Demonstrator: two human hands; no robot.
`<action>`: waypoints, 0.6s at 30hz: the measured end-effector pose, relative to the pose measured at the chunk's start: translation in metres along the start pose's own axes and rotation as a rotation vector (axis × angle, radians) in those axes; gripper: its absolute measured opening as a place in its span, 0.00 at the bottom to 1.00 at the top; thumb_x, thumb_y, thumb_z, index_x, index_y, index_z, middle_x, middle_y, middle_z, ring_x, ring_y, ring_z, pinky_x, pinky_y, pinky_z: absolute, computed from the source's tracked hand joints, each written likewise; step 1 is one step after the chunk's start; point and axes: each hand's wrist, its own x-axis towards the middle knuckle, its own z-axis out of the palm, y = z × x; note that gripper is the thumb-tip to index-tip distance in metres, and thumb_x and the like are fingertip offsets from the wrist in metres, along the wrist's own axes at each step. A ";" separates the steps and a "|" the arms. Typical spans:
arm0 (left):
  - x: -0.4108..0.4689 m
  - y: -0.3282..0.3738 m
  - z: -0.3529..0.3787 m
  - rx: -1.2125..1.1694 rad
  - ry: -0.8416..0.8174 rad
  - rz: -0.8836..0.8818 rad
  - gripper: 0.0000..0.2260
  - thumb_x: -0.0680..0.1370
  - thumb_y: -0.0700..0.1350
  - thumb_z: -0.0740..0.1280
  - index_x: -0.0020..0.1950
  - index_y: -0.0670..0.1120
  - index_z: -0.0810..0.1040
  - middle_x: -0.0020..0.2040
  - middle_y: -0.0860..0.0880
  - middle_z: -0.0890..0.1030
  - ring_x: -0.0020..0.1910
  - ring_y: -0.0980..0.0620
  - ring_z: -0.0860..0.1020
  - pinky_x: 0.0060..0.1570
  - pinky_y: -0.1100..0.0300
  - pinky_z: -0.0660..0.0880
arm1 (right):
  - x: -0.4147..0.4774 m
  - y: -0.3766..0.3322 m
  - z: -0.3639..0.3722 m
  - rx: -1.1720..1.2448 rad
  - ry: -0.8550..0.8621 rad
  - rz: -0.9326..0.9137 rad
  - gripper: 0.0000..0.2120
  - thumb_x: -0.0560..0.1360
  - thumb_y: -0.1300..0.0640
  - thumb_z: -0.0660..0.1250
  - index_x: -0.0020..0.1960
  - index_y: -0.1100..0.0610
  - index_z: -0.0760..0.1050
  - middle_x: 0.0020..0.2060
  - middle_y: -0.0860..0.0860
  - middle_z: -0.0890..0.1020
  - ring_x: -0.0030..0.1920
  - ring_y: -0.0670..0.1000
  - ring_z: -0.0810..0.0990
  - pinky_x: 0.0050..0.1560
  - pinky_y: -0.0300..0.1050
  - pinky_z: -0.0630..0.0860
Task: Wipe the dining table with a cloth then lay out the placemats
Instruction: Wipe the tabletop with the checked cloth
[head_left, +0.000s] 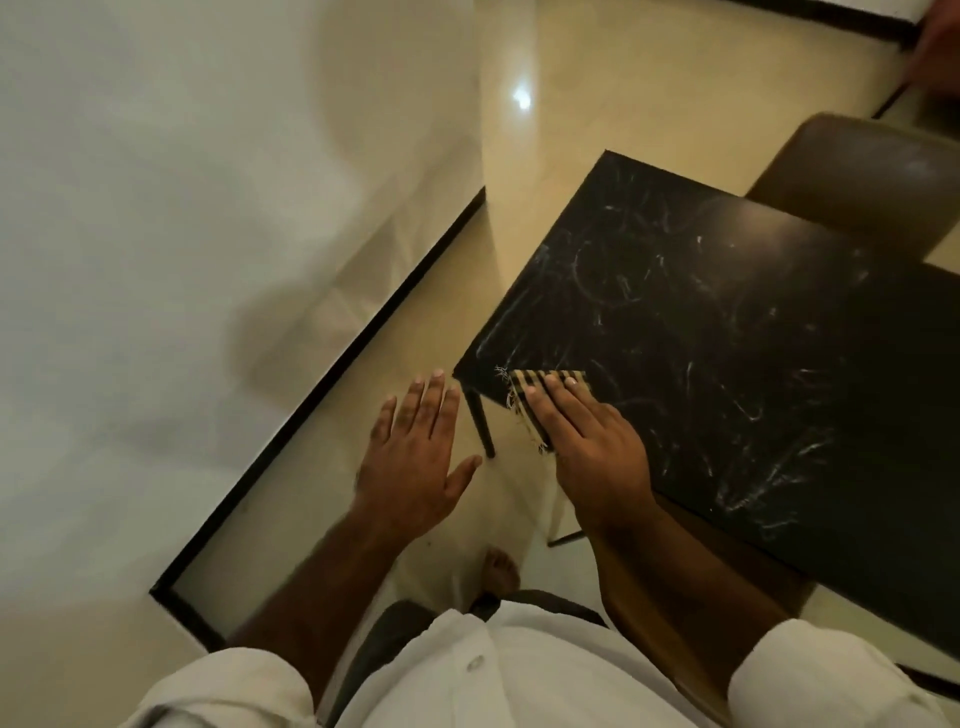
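A black marble-patterned dining table (727, 338) fills the right half of the view. On its near left corner lies a small striped cloth with frayed edges (524, 395). My right hand (592, 452) lies flat on the cloth with straight fingers, pressing it against the tabletop at the edge. My left hand (415, 457) hovers open beside the table corner, over the floor, touching nothing. No placemats are in view.
A brown padded chair (862, 187) stands at the table's far side. A white wall with a black skirting strip (322, 395) runs along the left. Glossy cream floor tiles (561, 104) lie between wall and table. My bare foot (501, 571) shows below.
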 end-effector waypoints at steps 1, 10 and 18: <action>0.022 -0.001 -0.003 0.008 -0.005 0.048 0.42 0.84 0.72 0.43 0.90 0.47 0.39 0.89 0.43 0.38 0.89 0.42 0.41 0.87 0.38 0.49 | 0.009 0.007 0.001 -0.004 0.002 0.072 0.26 0.86 0.55 0.68 0.83 0.52 0.71 0.80 0.56 0.75 0.80 0.60 0.74 0.69 0.67 0.80; 0.156 0.026 -0.012 0.021 -0.070 0.451 0.41 0.85 0.70 0.49 0.90 0.48 0.42 0.90 0.46 0.41 0.89 0.45 0.40 0.87 0.40 0.46 | 0.012 0.018 0.003 -0.111 -0.002 0.542 0.27 0.86 0.48 0.59 0.84 0.52 0.70 0.80 0.57 0.75 0.80 0.61 0.74 0.74 0.63 0.75; 0.226 0.086 -0.012 0.140 -0.252 0.841 0.41 0.86 0.68 0.56 0.90 0.48 0.42 0.90 0.46 0.41 0.89 0.45 0.41 0.87 0.38 0.49 | -0.027 0.016 0.004 -0.126 0.011 1.072 0.30 0.82 0.51 0.57 0.83 0.50 0.72 0.78 0.55 0.78 0.76 0.59 0.79 0.72 0.61 0.80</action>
